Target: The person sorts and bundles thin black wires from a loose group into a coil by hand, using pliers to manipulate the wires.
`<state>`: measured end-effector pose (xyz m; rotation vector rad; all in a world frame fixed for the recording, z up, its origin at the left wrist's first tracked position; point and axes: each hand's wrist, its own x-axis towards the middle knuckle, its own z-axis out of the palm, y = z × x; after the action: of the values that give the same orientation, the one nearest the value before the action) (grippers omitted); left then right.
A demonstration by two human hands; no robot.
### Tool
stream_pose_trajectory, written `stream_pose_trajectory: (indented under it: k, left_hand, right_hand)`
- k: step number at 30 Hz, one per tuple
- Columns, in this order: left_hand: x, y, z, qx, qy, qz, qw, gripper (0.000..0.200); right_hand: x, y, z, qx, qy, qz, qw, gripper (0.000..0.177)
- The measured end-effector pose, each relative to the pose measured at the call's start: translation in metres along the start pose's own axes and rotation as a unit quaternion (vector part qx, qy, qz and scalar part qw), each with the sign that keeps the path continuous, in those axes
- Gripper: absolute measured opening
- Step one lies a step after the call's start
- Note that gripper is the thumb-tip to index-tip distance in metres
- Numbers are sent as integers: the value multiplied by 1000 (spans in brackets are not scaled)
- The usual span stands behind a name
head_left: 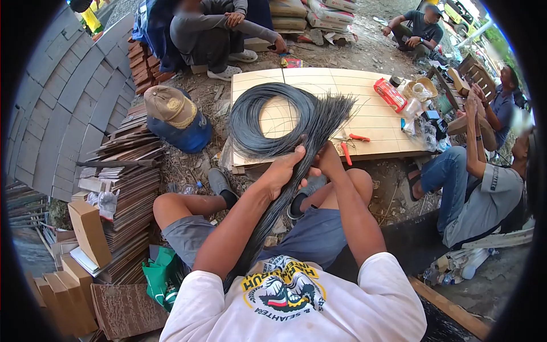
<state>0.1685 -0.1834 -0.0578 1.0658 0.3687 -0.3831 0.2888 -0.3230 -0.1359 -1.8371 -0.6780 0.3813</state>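
Brn cap [170, 108] on blue container [185, 135]; red bricks [142, 67] stacked nr.

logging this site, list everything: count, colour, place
Table: one, pale yellow, centre
Wire coil: one, grey, on table
Wire bundle: one, grey, across lap
Pliers: one, red handles, on table
Packet: one, red, on table
Container: one, blue, left
Cap: one, tan, on container
Boards: many, brown, left
Bag: one, green, left
Sacks: several, pale, top
Other people: several, mixed clothing, top and right
Right hand: one, bare, gripping bundle
Left hand: one, bare, at bundle
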Motion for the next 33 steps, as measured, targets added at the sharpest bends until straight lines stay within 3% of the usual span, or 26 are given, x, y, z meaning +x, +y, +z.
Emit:
stream_pose_trajectory:
  k: [4,6,7,9,10,12,13,14,16,17,19,22,24,26,27,28,30,33]
  left_hand:
    - [10,-12,-1,12,33,20,999,41]
    - [15,-19,-3,11,52,31,998,41]
    - [19,-22,-6,31,61,51,996,41]
    - [20,-25,-7,60,79,80,992,44]
    - [20,-25,-7,57,80,75,992,44]
    - [20,-25,-4,62,98,95,989,40]
    - [17,-24,-2,77,107,93,987,42]
    - [22,-29,-2,78,102,95,987,42]
    - [33,-42,-10,89,88,135,983,41]
    - [27,-35,-5,91,99,112,985,39]
    - [26,-32,-4,79,102,106,986,39]
    - [23,-29,-3,66,112,88,988,40]
    - [25,-34,-9,33,91,106,990,40]
    - [26,-39,-21,3,79,115,990,39]
    - [25,-37,-24,-24,63,121,990,38]
    - [24,-37,-26,-26,64,123,990,38]
    - [19,-35,-26,-77,49,108,990,37]
    - [19,-35,-30,-95,-10,121,988,33]
  right_hand:
    - [-15,-4,-3,-103,31,-54,993,24]
    - [-29,-26,-20,-261,-35,110,958,24]
    - [-33,-38,-30,-266,-41,104,957,24]
    - [-45,-65,-46,-111,-129,190,967,23]
    - [-47,-91,-45,-110,-132,195,966,23]
    - [-41,-139,-30,-50,-78,36,995,21]
    - [-28,-142,-21,-149,-62,-100,982,19]
    - [-11,-141,-11,-246,-46,-234,940,16]
    - [28,-113,9,-435,-100,-242,862,16]
    - [41,-121,17,-436,-100,-246,860,16]
    - [62,-135,28,-615,-303,-52,726,16]
    - [86,-127,26,-592,-389,-24,705,17]
    - [82,-121,21,-579,-381,-33,720,16]
    - [62,-117,12,-481,-272,-96,828,17]
    - [49,-113,7,-440,-232,-141,856,13]
    - [37,-111,6,-440,-233,-143,855,13]
    - [15,-104,6,-339,-86,-261,900,7]
    - [-6,-91,11,-331,-1,-291,898,6]
